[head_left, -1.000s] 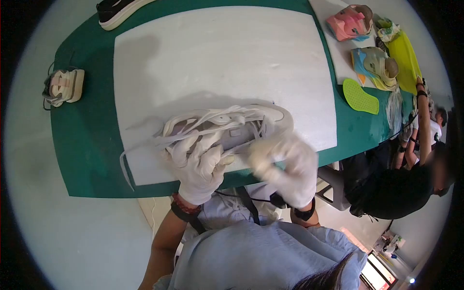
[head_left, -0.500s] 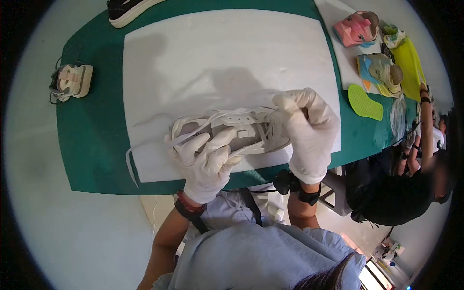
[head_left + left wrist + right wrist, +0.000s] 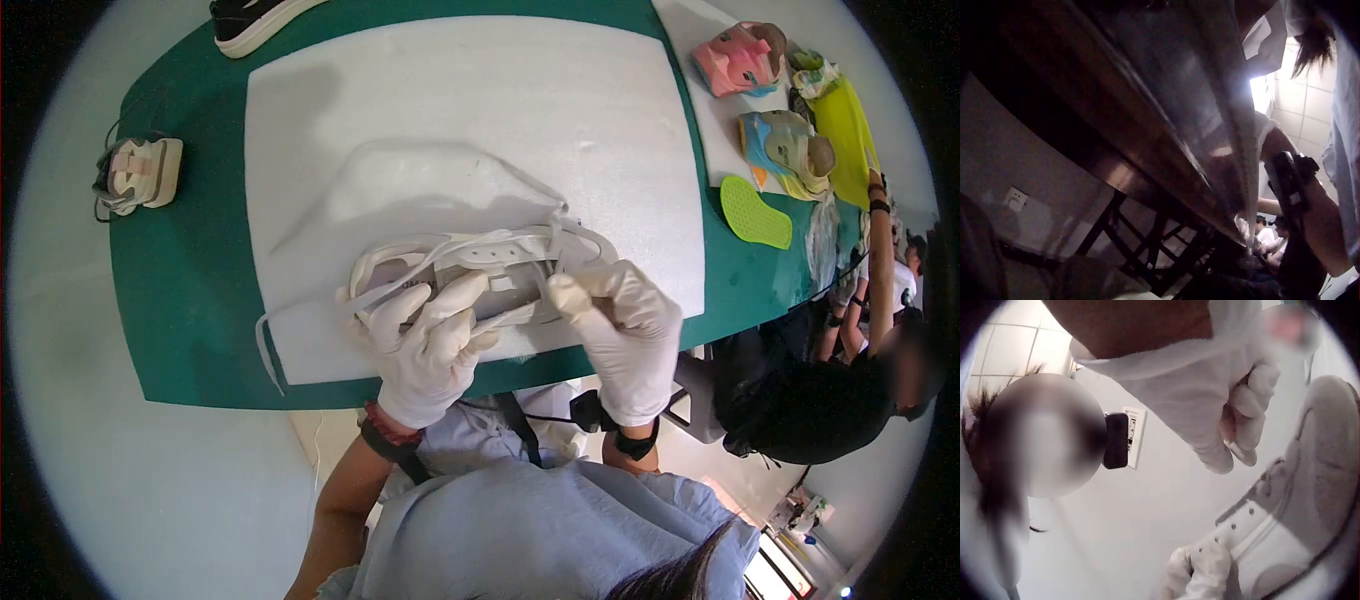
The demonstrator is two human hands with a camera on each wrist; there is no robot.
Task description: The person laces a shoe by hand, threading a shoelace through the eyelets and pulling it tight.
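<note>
A white low sneaker [image 3: 590, 250] lies with its toe to my right, its opening and tongue facing up. Wearing a white glove, my left hand [image 3: 425, 350] grips its near side, fingers hooked over the collar. A white shoelace [image 3: 262, 350] trails loose off the heel end; more of it crosses the eyelets. At the toe end my gloved right hand [image 3: 630, 335] has its thumb and forefinger drawn together on a lace strand. The right wrist view shows that hand [image 3: 1191, 400] with curled fingers beside the sneaker [image 3: 1329, 431]; the left wrist view hides my left hand.
The sneaker rests on a white foam sheet [image 3: 460, 80] over a green table mat [image 3: 190, 300]. Other shoes stand at the left [image 3: 140, 175] and far left. Colourful shoes [image 3: 740, 60] and a lime-green insole [image 3: 757, 212] lie at the right, near another person [image 3: 820, 400].
My right hand swings up over the toe, then comes back down beside it. Lace bunched over the opening thins out, and a curved shadow shows on the foam. My left hand keeps its grip.
</note>
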